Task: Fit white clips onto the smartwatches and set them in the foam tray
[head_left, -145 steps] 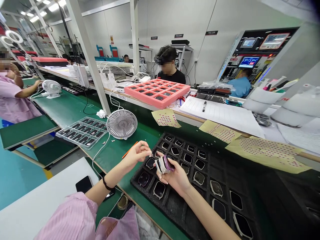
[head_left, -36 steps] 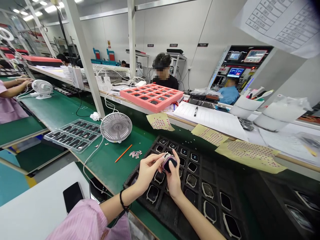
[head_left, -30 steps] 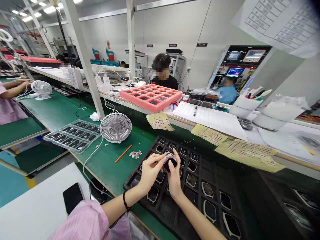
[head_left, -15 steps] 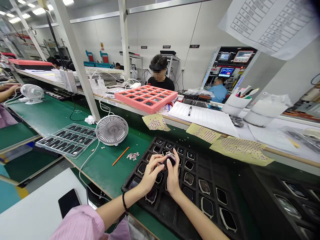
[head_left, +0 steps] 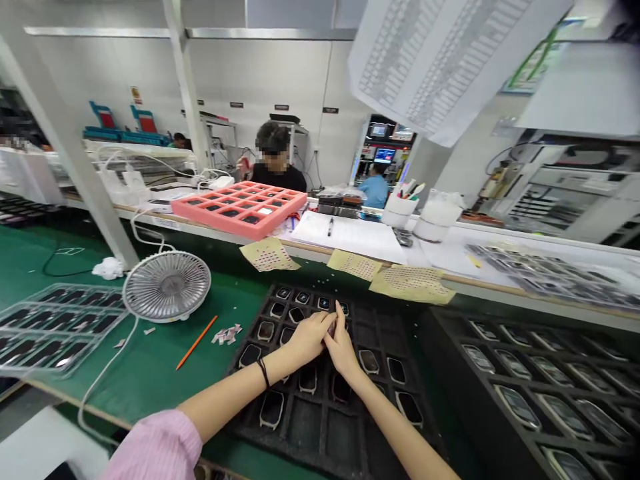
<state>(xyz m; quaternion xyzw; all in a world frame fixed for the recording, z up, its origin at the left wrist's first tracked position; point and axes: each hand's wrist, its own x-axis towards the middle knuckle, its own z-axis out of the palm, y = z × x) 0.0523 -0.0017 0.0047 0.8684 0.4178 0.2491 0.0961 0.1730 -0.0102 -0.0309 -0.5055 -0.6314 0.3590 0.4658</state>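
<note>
My left hand (head_left: 309, 335) and my right hand (head_left: 342, 348) meet over a black foam tray (head_left: 306, 427). Both are closed around a smartwatch body (head_left: 332, 327), and my fingers cover most of it. Only a small dark-pinkish edge shows between them. Square watch bodies with dark faces lie in many of the tray's pockets, such as the watch (head_left: 271, 408) at the near left and the watch (head_left: 409, 407) at the right. A few watches in the back row have lit screens, one of them the watch (head_left: 302, 298).
Left of the tray are an orange stick (head_left: 197, 343), small paper bits (head_left: 227, 334), a white fan (head_left: 167, 285) and a clear tray of dark parts (head_left: 60, 323). A second black watch tray (head_left: 440, 373) stands right. A pink foam tray (head_left: 239, 225) rests on the shelf; a person (head_left: 278, 175) sits behind.
My view has turned to the right, bringing more of the second black tray into sight. My hands have closed further around the watch, whose dark face showed between my fingers before.
</note>
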